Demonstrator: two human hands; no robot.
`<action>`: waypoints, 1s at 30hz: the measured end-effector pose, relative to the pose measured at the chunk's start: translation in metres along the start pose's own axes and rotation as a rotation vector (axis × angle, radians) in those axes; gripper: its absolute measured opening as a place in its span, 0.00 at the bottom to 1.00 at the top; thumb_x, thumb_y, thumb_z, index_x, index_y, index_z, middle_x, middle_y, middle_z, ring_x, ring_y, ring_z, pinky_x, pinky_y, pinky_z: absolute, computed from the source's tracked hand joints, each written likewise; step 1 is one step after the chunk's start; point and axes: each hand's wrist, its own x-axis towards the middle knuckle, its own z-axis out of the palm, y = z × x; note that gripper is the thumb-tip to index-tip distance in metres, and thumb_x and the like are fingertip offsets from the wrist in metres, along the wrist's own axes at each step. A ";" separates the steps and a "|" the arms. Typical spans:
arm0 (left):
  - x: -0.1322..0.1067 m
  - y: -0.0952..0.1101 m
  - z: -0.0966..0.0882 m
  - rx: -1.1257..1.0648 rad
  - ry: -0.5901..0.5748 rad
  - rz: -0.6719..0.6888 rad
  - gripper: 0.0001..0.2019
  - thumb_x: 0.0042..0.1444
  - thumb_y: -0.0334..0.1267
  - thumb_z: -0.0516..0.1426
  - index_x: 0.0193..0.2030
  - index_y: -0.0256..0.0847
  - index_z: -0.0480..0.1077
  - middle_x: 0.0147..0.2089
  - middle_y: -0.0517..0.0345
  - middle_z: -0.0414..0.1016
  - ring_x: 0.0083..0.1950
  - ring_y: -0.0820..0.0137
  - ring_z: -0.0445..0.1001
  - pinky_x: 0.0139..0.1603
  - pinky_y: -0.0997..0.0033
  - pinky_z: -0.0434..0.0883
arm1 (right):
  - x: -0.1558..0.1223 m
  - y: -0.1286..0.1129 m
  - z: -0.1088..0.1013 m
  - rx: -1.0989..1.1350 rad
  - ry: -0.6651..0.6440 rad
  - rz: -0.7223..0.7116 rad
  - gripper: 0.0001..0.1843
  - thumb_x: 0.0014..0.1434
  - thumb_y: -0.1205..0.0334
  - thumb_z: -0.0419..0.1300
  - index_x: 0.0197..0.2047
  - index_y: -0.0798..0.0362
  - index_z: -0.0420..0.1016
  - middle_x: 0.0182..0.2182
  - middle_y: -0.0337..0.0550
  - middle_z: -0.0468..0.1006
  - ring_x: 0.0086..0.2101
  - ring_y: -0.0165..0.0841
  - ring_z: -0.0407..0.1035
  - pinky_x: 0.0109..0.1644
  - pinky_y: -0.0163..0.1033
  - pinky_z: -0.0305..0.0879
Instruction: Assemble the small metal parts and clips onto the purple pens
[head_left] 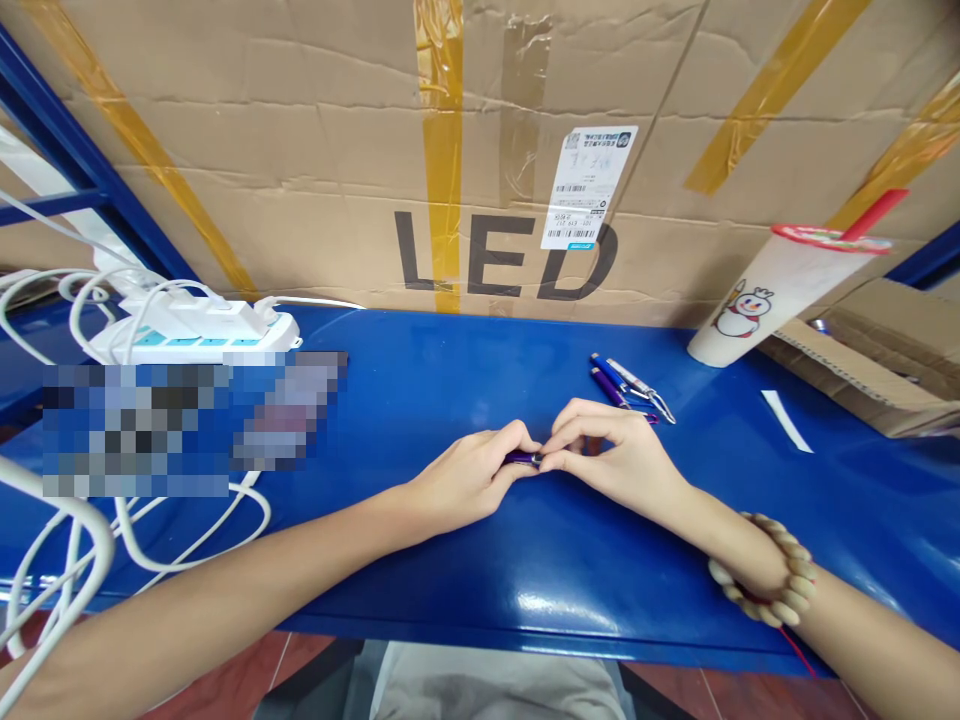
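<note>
A short, shiny purple pen-like tube [520,458] is held level above the blue tabletop [420,380]. My left hand [469,478] is closed around it, thumb and forefinger covering most of its length. At its dark right end, the fingertips of my right hand [615,450] are pinched together, so that tip is partly hidden. Just beyond my right hand lie a purple tube [609,386], a blue tube [609,372] and a silver piece with a metal clip or loop [636,382]. These lie close together, and their exact kind is unclear.
A white cup [780,300] with a red straw stands tilted in view at the right, near an open cardboard box [862,350] and a white strip [786,421]. Power strips [202,335] and white cables [135,540] crowd the left. A large carton [322,170] walls the back.
</note>
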 end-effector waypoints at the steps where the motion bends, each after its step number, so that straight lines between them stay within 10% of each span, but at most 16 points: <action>1: 0.000 0.000 0.000 -0.003 0.010 0.001 0.03 0.61 0.34 0.49 0.38 0.41 0.62 0.42 0.58 0.73 0.42 0.72 0.73 0.43 0.75 0.68 | 0.000 -0.001 0.001 0.010 -0.001 0.029 0.08 0.50 0.60 0.66 0.25 0.56 0.77 0.24 0.40 0.72 0.20 0.22 0.63 0.22 0.28 0.60; 19: 0.007 0.001 0.006 0.029 0.113 -0.085 0.07 0.63 0.40 0.49 0.44 0.42 0.63 0.43 0.59 0.73 0.44 0.72 0.72 0.44 0.73 0.67 | 0.002 0.001 -0.006 -0.129 0.021 -0.049 0.08 0.56 0.60 0.61 0.31 0.56 0.76 0.29 0.41 0.73 0.23 0.21 0.64 0.25 0.27 0.63; 30: 0.009 -0.008 0.003 0.360 0.054 -0.053 0.11 0.62 0.39 0.50 0.45 0.46 0.72 0.46 0.57 0.69 0.46 0.68 0.63 0.48 0.64 0.60 | 0.007 0.030 -0.025 -0.668 -0.159 -0.111 0.11 0.60 0.55 0.57 0.32 0.49 0.77 0.33 0.34 0.75 0.26 0.22 0.67 0.22 0.32 0.51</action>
